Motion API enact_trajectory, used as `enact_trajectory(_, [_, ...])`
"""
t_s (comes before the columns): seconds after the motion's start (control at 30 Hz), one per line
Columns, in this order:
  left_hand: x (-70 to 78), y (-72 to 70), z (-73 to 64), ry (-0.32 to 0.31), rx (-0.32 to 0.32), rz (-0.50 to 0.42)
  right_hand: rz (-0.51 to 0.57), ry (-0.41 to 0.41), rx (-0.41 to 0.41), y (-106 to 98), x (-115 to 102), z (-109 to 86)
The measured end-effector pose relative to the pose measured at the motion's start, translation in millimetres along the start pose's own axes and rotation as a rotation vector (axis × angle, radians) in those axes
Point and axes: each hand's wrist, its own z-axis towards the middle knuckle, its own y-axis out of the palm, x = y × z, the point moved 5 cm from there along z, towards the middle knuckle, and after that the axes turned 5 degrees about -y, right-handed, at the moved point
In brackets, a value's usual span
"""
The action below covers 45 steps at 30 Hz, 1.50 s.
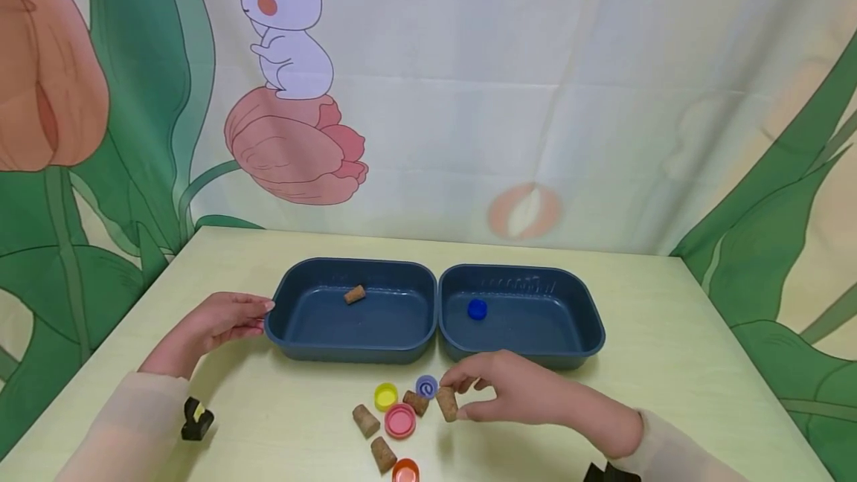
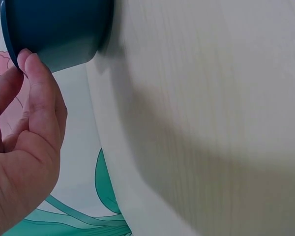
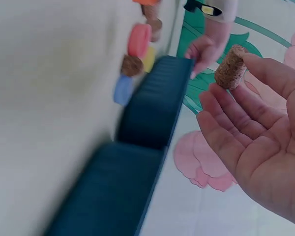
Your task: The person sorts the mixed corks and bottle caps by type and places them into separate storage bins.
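Right hand (image 1: 512,394), forearm angled in from the right: thumb and fingertips pinch a tapered cork stopper (image 1: 447,405) above the table (image 1: 268,422), before the trays; left hand (image 1: 224,318), arm extended, pinches the left navy tray (image 1: 355,355) at its outer rim

It looked like a play or activity corner, though I couldn't tell in what building. A pale wood-grain table (image 1: 669,363) met a cloth backdrop (image 1: 435,117) at its far edge, printed with 1 white rabbit (image 1: 294,65) on a pink flower (image 1: 284,151) and big green leaves (image 1: 143,58) left and right. 2 dark blue trays (image 1: 355,329) sat there.
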Motion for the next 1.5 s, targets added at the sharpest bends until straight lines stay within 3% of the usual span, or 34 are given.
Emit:
enact_trajectory(0.63, [-4.5,-0.3,-0.9,0.007,0.018,0.022,-0.054,0.043,0.053,-42,-20,4.2])
enact_trajectory(0.83, [-3.0,-0.5,-1.7,0.012,0.005,0.012,-0.104,0.051,0.071,-59,-21,9.2])
enact_trajectory(1.5, [-1.4,0.3,-3.2,0.002,0.016,0.023,-0.091,0.057,0.129,-117,-27,33.2])
